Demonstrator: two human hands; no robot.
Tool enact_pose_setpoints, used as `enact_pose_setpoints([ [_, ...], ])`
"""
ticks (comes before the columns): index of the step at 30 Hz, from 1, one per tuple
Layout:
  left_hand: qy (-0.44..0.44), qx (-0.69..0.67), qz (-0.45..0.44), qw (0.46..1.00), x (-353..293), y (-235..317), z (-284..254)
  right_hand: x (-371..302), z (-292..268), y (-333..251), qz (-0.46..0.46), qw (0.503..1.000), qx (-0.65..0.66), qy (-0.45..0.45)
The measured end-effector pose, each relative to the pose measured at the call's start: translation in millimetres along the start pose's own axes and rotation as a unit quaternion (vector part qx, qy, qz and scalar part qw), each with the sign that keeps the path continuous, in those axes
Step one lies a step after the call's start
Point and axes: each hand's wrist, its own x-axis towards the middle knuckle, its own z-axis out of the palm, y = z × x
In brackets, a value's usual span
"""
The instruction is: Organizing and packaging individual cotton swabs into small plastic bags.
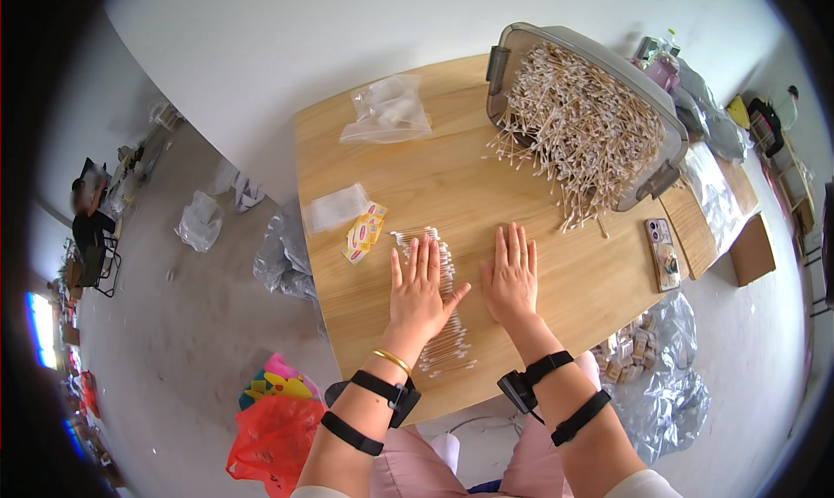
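My left hand (419, 291) lies flat with its fingers stretched out over a long row of cotton swabs (445, 346). The swabs lie side by side in a column, and the hand hides part of them. To the right of that row, my right hand (511, 276) rests flat on the bare wood, fingers straight, holding nothing. Beyond it a grey plastic bin (565, 39) is tipped on its side, and a heap of loose cotton swabs (582, 120) spills from its mouth onto the wooden table (556, 298).
Left of the row lie yellow printed labels (363, 234) and clear bags (337, 208). Another clear bag (388, 111) is at the back. A phone (663, 253) sits by the right edge. Plastic sacks (665, 394) and a red bag (276, 441) stand below. A person (89, 220) sits far left.
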Motion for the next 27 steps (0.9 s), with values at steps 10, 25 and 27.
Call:
enact_pose_setpoints([
  [10,-0.043,-0.018,0.028,0.999,-11.9,-0.1,-9.2,-3.5,-4.1,-3.8,0.002,1.0,-0.013,0.015],
  [25,-0.027,-0.015,0.006,1.0,13.2,-1.2,9.9,-3.6,-2.9,-3.2,0.004,1.0,-0.025,0.01],
  [27,-0.04,-0.009,0.002,0.999,14.3,1.1,7.8,-3.8,-3.6,-2.9,0.008,1.0,-0.021,0.012],
])
